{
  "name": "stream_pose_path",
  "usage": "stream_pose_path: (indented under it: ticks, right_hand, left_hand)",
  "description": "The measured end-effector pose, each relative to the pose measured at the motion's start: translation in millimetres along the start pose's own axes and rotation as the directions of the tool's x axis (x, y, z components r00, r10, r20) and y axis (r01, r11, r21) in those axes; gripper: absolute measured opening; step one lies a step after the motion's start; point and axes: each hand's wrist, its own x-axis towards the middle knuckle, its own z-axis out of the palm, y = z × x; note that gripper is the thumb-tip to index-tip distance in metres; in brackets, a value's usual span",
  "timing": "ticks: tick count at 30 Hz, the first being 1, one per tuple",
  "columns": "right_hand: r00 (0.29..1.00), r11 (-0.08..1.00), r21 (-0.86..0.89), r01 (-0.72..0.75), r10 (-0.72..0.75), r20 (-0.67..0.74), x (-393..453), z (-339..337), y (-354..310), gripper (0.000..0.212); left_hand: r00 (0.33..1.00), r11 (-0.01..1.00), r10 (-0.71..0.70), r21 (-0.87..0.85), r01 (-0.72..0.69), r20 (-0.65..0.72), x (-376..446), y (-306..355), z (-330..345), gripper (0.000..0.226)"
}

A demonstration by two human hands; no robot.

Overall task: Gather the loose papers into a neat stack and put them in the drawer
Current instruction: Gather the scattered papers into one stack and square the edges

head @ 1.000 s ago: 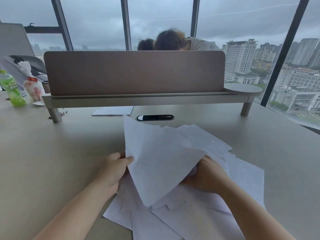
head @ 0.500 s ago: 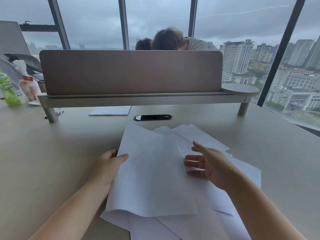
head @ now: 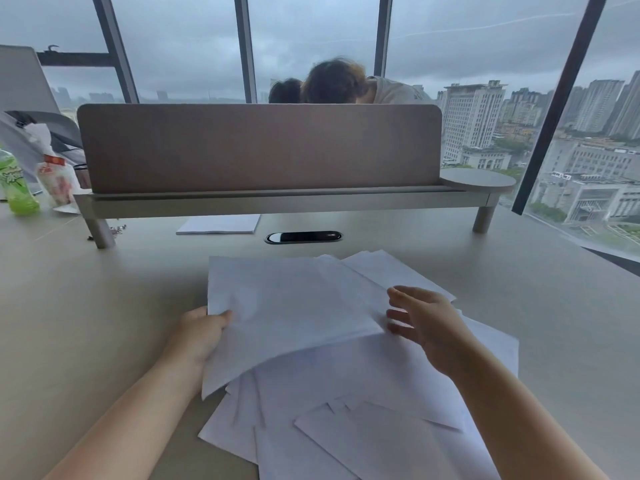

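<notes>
My left hand (head: 202, 332) pinches the top sheet (head: 291, 313) at its left edge, lifting it off the loose papers (head: 363, 410); my right hand (head: 427, 323) hovers open-fingered, its grip empty, above the bench (head: 86, 323).

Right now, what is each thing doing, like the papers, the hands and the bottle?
Loose white paper sheets: spread messily, unstacked.
Top white sheet: lifted at its left edge.
Left hand: fingers gripping that sheet.
Right hand: open, fingers spread.
Green plastic bottle: upright.

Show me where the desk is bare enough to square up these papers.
Bare desk left of the loose papers, and right of them toward the window. Crowded: far left, by the green bottle and snack packet.
</notes>
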Motion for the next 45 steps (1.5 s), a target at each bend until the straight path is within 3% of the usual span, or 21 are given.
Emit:
stream_pose_path:
  ticks: [3,5,8,10,12,14,18,22,28,30,32,35,37,39,41,42,45]
  right_hand:
    - [0.991,0.982,0.136,-0.129,0.122,0.058,-3.8,3.3,-2.5,0.023]
    - [0.977,0.954,0.216,-0.209,0.195,0.084,-5.6,4.9,-2.2,0.030]
    - [0.972,0.949,0.222,-0.225,0.203,0.117,-11.4,9.1,-2.3,0.032]
    - [0.976,0.980,0.110,-0.168,0.150,0.156,-14.7,12.6,1.9,0.036]
    - [0.980,0.986,-0.144,-0.077,0.102,0.170,-17.5,17.5,9.3,0.046]
    - [0.981,0.949,-0.316,-0.009,0.070,0.182,-22.8,22.5,14.7,0.034]
    - [0.986,0.888,-0.456,0.065,0.014,0.167,-26.0,20.9,9.4,0.007]
    - [0.992,0.954,-0.295,-0.045,0.078,0.101,-19.9,17.4,3.4,0.024]
    - [0.947,0.988,0.030,-0.153,0.138,0.291,-23.3,16.6,-0.1,0.031]
    - [0.911,0.986,0.039,-0.161,0.133,0.390,-28.7,17.8,-1.5,0.035]
    - [0.891,0.993,-0.021,-0.117,0.114,0.439,-35.1,19.3,-3.4,0.039]
    - [0.947,0.991,-0.129,0.035,0.008,0.321,-32.2,21.9,-2.1,0.029]
    - [0.974,0.873,-0.432,0.225,-0.198,0.107,-14.4,14.5,3.4,0.021]
    - [0.953,0.569,-0.795,0.212,-0.302,0.038,-8.1,7.3,3.9,0.051]
    - [0.972,0.397,-0.910,0.122,-0.231,0.030,-5.1,-0.9,8.0,0.092]
    - [0.982,0.351,-0.930,0.111,-0.183,0.048,-4.9,-2.2,9.9,0.107]
    - [0.988,0.281,-0.951,0.129,-0.118,0.099,-3.9,0.6,16.3,0.131]
  left_hand:
    - [0.996,0.980,-0.062,-0.185,0.073,0.063,2.1,-1.1,-0.1,0.012]
    - [0.986,0.952,-0.109,-0.272,0.141,0.129,2.9,-1.1,1.1,0.022]
    - [0.966,0.931,-0.141,-0.302,0.203,0.217,-2.1,1.0,4.6,0.019]
    - [0.963,0.930,-0.129,-0.309,0.201,0.235,-3.7,2.0,6.1,0.016]
    - [0.965,0.950,-0.099,-0.264,0.164,0.243,-3.2,1.6,7.8,0.011]
    - [0.975,0.974,-0.064,-0.201,0.108,0.211,-2.4,0.4,8.8,0.010]
    - [0.986,0.996,0.021,-0.095,-0.005,0.168,2.0,-6.1,7.6,0.016]
    - [0.987,0.997,0.079,-0.003,-0.079,0.140,3.9,-9.3,5.7,0.013]
    - [0.990,0.990,0.143,-0.002,-0.143,-0.018,13.7,-8.1,6.5,0.011]
    - [0.987,0.987,0.157,-0.038,-0.159,-0.037,13.5,-4.8,10.1,0.007]
    - [0.984,0.981,0.174,-0.085,-0.175,-0.025,12.4,-4.3,13.3,0.026]
    - [0.982,0.982,0.187,-0.007,-0.187,-0.018,13.9,-7.0,12.2,0.041]
    - [0.988,0.989,0.147,0.025,-0.146,-0.056,19.3,-7.6,6.7,0.037]
    - [0.998,0.995,0.046,-0.088,-0.050,-0.045,23.1,-8.8,1.2,0.021]
    - [0.996,0.962,-0.070,-0.261,0.082,0.053,23.3,-11.7,-0.7,0.009]
    - [0.987,0.916,-0.119,-0.372,0.150,0.104,24.9,-14.3,-3.1,0.013]
    - [0.959,0.671,-0.135,-0.689,0.274,0.250,27.2,-22.1,-10.3,0.032]
